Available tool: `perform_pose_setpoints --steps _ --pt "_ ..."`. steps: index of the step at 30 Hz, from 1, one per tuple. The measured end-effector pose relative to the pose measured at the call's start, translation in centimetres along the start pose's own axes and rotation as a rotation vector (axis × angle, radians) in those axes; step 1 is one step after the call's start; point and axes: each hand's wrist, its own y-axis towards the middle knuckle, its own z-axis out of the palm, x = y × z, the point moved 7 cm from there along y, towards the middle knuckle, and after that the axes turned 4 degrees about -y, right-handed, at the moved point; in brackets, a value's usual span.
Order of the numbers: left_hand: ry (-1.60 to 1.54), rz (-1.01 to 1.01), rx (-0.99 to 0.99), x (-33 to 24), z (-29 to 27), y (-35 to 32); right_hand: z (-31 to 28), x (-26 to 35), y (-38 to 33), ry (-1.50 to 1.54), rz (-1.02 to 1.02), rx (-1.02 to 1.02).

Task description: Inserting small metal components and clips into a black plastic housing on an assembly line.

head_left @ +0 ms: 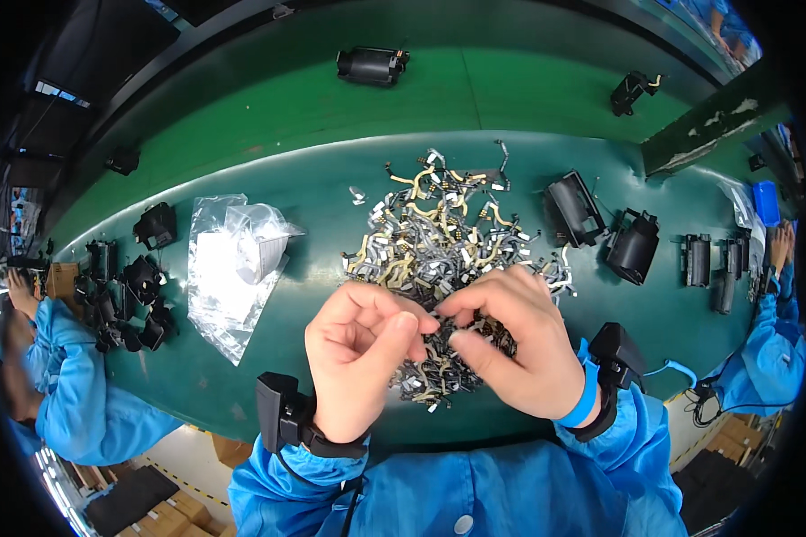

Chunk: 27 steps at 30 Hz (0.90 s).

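Both hands are held together over the near edge of a pile of small flex-cable parts [439, 242] on the green surface [313, 331]. The left hand [360, 353] is curled, thumb and forefinger pinched at a small dark piece [434, 320] between the two hands. The right hand [510, 345] is also pinched on the same piece from the other side, remaining fingers folded under. The piece itself is mostly hidden by the fingertips; its exact shape cannot be told.

The step in hand is judged to be separating or aligning one small part picked from the pile. A light pinch at the ends is advised, so the thin strip is not creased. The part is best kept low over the pile, so a slip drops it back among the others. Tangled neighbours should be shaken loose, not pulled.

A clear plastic bag [228, 268] lies left of the pile. Black housings [125, 295] are clustered at far left, more black housings [600, 224] at right. A blue wrist strap [587, 403] is worn on the right wrist. Other people's blue sleeves are seen at both side edges.
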Motion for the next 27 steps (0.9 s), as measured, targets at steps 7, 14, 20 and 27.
perform_pose_setpoints --steps 7,14,20,27 --pt "0.122 0.082 -0.087 -0.6 0.5 -0.2 0.7 -0.8 -0.1 -0.084 -0.078 -0.033" --pt "0.85 0.26 -0.213 -2.9 -1.2 0.3 0.4 -0.4 0.4 -0.303 0.016 -0.131" --pt "0.979 0.252 -0.092 -2.2 -0.1 0.4 0.3 -0.7 0.3 -0.109 -0.031 -0.135" --pt "1.039 0.207 -0.062 -1.9 0.3 0.5 -1.1 -1.6 -0.6 -0.031 0.06 -0.195"
